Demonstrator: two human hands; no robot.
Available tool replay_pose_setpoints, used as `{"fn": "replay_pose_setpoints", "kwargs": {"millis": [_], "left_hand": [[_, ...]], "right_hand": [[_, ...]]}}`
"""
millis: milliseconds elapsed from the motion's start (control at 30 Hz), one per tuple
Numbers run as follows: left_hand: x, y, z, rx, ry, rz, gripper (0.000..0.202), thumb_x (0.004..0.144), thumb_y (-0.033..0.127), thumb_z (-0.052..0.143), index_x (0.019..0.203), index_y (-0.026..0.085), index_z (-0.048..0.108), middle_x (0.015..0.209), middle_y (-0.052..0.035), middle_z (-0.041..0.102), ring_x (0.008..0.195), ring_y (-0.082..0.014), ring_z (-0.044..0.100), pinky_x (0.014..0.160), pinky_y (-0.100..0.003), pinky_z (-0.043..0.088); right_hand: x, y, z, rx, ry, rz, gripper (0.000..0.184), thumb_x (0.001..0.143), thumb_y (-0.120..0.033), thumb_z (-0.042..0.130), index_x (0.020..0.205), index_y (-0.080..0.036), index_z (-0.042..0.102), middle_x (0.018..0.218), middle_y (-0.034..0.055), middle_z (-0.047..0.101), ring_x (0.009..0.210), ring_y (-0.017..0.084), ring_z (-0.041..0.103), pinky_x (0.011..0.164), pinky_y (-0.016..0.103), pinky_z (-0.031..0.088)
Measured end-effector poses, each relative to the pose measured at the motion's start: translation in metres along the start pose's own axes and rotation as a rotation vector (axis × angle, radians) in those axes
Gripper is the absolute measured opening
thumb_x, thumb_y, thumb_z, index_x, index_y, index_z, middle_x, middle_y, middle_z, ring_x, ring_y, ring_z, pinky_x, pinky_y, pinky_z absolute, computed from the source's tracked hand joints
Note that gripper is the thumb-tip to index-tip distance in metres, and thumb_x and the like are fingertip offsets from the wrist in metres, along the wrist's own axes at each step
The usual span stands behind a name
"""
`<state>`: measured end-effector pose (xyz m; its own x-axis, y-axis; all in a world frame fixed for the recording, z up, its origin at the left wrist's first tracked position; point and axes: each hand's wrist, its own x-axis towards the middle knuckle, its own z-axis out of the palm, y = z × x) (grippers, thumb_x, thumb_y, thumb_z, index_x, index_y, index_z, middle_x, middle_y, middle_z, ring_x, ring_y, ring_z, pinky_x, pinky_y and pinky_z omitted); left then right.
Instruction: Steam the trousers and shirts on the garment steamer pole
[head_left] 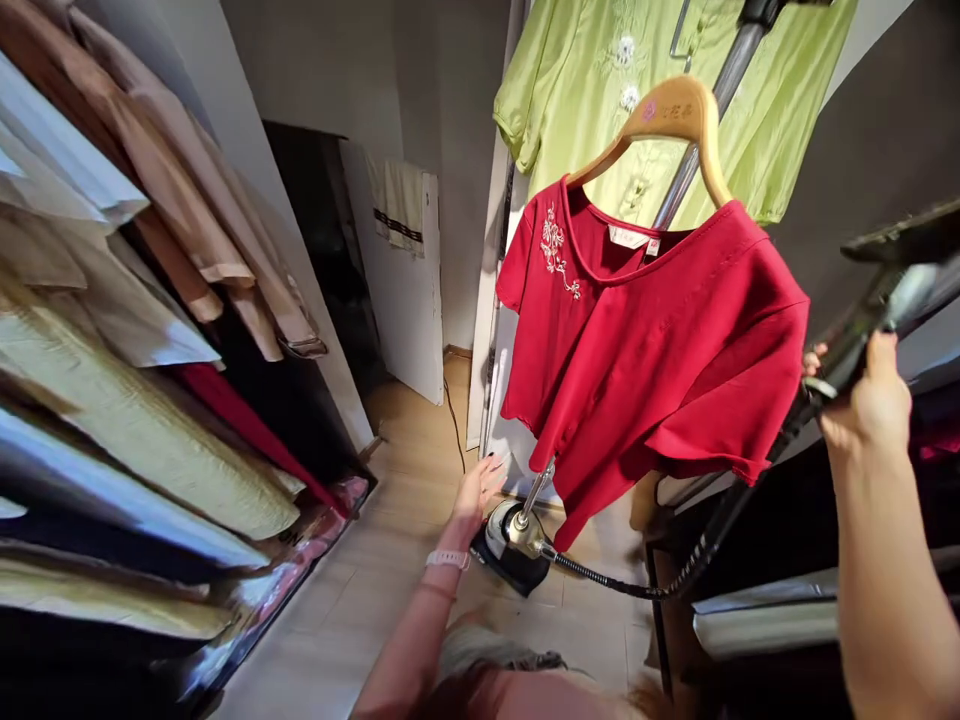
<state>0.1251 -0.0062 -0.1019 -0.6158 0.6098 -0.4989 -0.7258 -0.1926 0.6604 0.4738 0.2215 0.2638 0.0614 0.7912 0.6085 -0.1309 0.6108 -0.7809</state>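
Observation:
A red short-sleeved top (645,340) with floral embroidery at one shoulder hangs on a wooden hanger (667,110) in front of me. At the right, my right hand (870,395) is wrapped round the handle of a garment steamer head (892,300), raised beside the top's sleeve. My left hand (480,485) is held low, left of the top's hem, with fingers stretched out and nothing in them. Below the top stands the steamer base (510,545) on the floor, its black hose (622,585) curving up to the right.
Behind the red top hangs a light green blouse (555,90) near a metal pole (739,65). Racks of clothes (127,400) line the left side. A white door (405,300) with a towel over it stands farther back, and a cord (454,420) runs along the wooden floor.

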Motion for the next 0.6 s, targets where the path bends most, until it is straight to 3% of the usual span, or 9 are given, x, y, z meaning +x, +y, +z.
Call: {"fn": "replay_pose_setpoints", "kwargs": {"millis": [33,100,167,233,300,400,467,600], "left_hand": [[0.007,0.007,0.002,-0.019,-0.027,-0.017,0.014,0.099,0.016,0.055,0.106,0.015,0.067,0.119,-0.0142,0.074,0.102,-0.0194,0.074,0.086,-0.028,0.061],[0.023,0.021,0.01,-0.051,-0.089,-0.047,0.014,0.1,0.017,0.054,0.106,0.015,0.067,0.118,-0.0145,0.073,0.104,-0.0194,0.074,0.094,-0.031,0.06],[0.04,0.034,0.022,-0.074,-0.163,-0.075,0.012,0.099,0.017,0.056,0.105,0.016,0.066,0.12,-0.0145,0.073,0.108,-0.0192,0.073,0.099,-0.033,0.058],[0.057,0.045,0.032,-0.091,-0.247,-0.117,0.01,0.099,0.016,0.056,0.103,0.016,0.065,0.121,-0.0151,0.072,0.112,-0.0205,0.072,0.103,-0.035,0.057],[0.072,0.057,0.039,-0.103,-0.327,-0.174,0.009,0.098,0.015,0.057,0.102,0.017,0.064,0.123,-0.0153,0.072,0.114,-0.0218,0.071,0.103,-0.037,0.057],[0.092,0.076,0.041,-0.089,-0.384,-0.287,0.01,0.099,0.015,0.057,0.105,0.019,0.063,0.119,-0.0139,0.071,0.111,-0.0202,0.07,0.098,-0.036,0.059],[0.103,0.088,0.039,-0.058,-0.384,-0.379,0.009,0.1,0.018,0.056,0.108,0.019,0.062,0.114,-0.0139,0.07,0.105,-0.0194,0.07,0.091,-0.035,0.061],[0.115,0.097,0.038,-0.031,-0.396,-0.494,0.014,0.106,0.03,0.053,0.11,0.019,0.059,0.103,-0.0102,0.067,0.09,-0.016,0.07,0.078,-0.03,0.061]], "right_hand": [[-0.033,0.004,-0.017,0.075,0.035,0.108,0.036,0.087,-0.058,0.066,0.078,-0.023,0.066,0.076,0.0043,0.057,0.056,0.013,0.06,0.051,0.028,0.055],[-0.104,0.012,-0.041,0.045,0.226,0.203,0.031,0.074,-0.057,0.079,0.075,-0.028,0.068,0.08,0.0037,0.058,0.061,0.016,0.064,0.054,0.031,0.058],[-0.177,0.022,-0.051,-0.04,0.464,0.217,0.025,0.062,-0.047,0.084,0.073,-0.033,0.066,0.08,0.0014,0.06,0.062,0.02,0.067,0.057,0.038,0.061],[-0.247,0.034,-0.052,-0.154,0.736,0.216,0.031,0.053,-0.038,0.085,0.072,-0.034,0.061,0.08,-0.0014,0.062,0.058,0.022,0.067,0.058,0.043,0.063],[-0.31,0.048,-0.045,-0.263,0.919,0.281,0.037,0.046,-0.032,0.086,0.072,-0.029,0.06,0.082,-0.002,0.066,0.058,0.02,0.068,0.056,0.037,0.064],[-0.388,0.06,-0.026,-0.318,1.058,0.444,0.04,0.045,-0.032,0.088,0.076,-0.022,0.065,0.077,-0.0014,0.067,0.054,0.012,0.063,0.045,0.019,0.055],[-0.428,0.059,-0.008,-0.226,1.144,0.487,0.04,0.049,-0.033,0.087,0.08,-0.019,0.067,0.073,-0.0025,0.065,0.051,0.009,0.059,0.043,0.016,0.052],[-0.483,0.036,0.03,0.018,1.25,0.38,0.035,0.057,-0.033,0.082,0.081,-0.02,0.06,0.068,-0.007,0.06,0.05,0.007,0.057,0.051,0.02,0.057]]}}
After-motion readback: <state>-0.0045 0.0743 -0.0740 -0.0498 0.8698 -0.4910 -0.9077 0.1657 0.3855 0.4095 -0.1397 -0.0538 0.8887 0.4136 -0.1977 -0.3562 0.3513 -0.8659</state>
